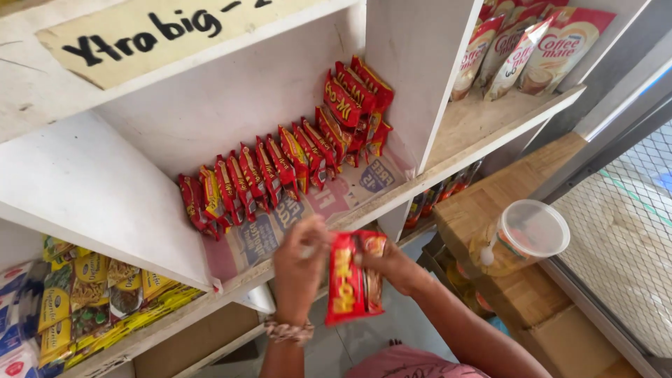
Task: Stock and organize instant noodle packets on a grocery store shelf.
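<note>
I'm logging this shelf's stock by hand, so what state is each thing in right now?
red noodle packet: sealed, held by both hands
left hand: gripping the packet's left edge
right hand: gripping its right edge
row of red packets: standing on the shelf
plastic tub: lid on

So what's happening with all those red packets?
A person holds a flat red and yellow snack packet in both hands, the left hand at its top left edge and the right hand at its right side, just below the edge of a white wooden shelf. On that shelf, a row of matching red packets stands upright, leaning one against the next. A clear plastic jar with a white lid sits on a wooden box to the right.
</note>
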